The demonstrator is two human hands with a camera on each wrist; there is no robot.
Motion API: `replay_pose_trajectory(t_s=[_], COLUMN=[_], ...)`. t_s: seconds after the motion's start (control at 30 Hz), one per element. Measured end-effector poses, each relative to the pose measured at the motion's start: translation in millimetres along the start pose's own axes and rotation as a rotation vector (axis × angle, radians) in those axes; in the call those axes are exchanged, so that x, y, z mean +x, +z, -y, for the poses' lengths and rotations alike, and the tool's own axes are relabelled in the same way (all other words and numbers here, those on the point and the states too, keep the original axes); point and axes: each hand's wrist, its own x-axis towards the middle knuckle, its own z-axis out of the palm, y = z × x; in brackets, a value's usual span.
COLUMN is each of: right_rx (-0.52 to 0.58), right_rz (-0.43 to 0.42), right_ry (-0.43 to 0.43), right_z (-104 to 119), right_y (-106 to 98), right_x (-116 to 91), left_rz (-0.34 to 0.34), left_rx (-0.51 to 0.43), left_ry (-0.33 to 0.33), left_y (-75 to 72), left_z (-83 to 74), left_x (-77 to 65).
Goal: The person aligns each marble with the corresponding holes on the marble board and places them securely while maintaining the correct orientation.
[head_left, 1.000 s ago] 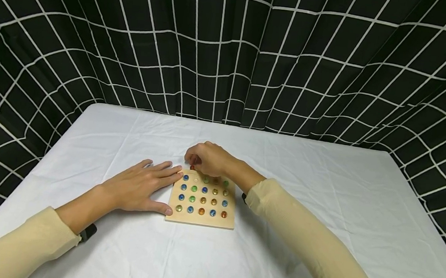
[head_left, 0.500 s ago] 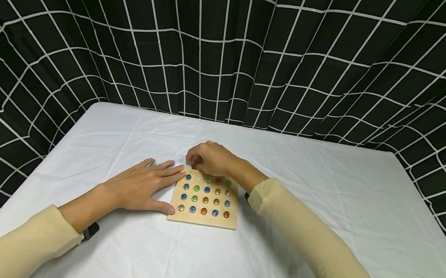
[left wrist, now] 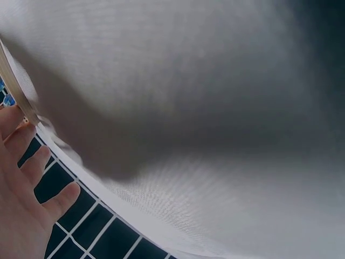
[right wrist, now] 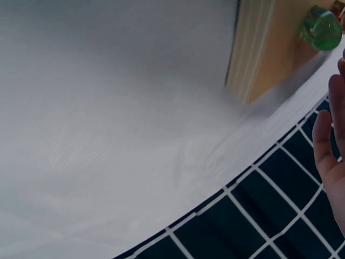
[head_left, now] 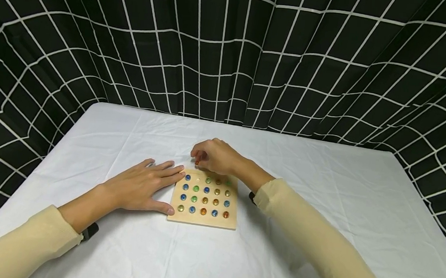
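Note:
A flat wooden board [head_left: 199, 220] bears rows of glass marbles in blue, green, amber and orange. In its far row, second from the left, a pale bare hole [head_left: 198, 179] shows. My left hand [head_left: 142, 185] lies with spread, straight fingers along the board's left edge, thumb at the near corner. Just beyond the far edge, my right hand [head_left: 218, 157] pinches a red marble [head_left: 197, 164] between thumb and fingertips. A green marble [right wrist: 322, 28] at a board corner shows in the right wrist view, near that hand's fingers; the pinch itself is out of frame there.
A white cloth [head_left: 116, 245] with light creases covers the table under the board. Behind and at both sides hangs a black curtain [head_left: 222, 58] with a white grid. Each wrist wears a dark band, partly hidden by a beige sleeve [head_left: 298, 236].
My right hand has lifted slightly and shifted a little right, carrying the red marble with it. My left hand stays on the board's edge.

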Motion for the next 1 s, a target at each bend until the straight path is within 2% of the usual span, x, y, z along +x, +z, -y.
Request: replay_pose_trajectory(t_s=[0.2, 0.37, 0.57, 1.0], right_rx=[0.053, 0.097, 0.096, 0.073], right_rz=[-0.003, 0.024, 0.070, 0.056], right_ry=[-0.001, -0.034, -0.066, -0.073], right_z=[-3, 1, 6, 7], right_y=[-6, -3, 6, 9], right_x=[-12, -20, -24, -26], left_rz=[0.000, 0.000, -0.008, -0.018], left_rx=[0.013, 0.013, 0.007, 0.003], left_ry=[-0.003, -0.001, 0.004, 0.007], left_y=[0.5, 0.6, 1.2, 3.5], left_z=[1.9, 3.1, 3.1, 3.7], left_x=[2.2, 0.8, -0.5, -0.1])
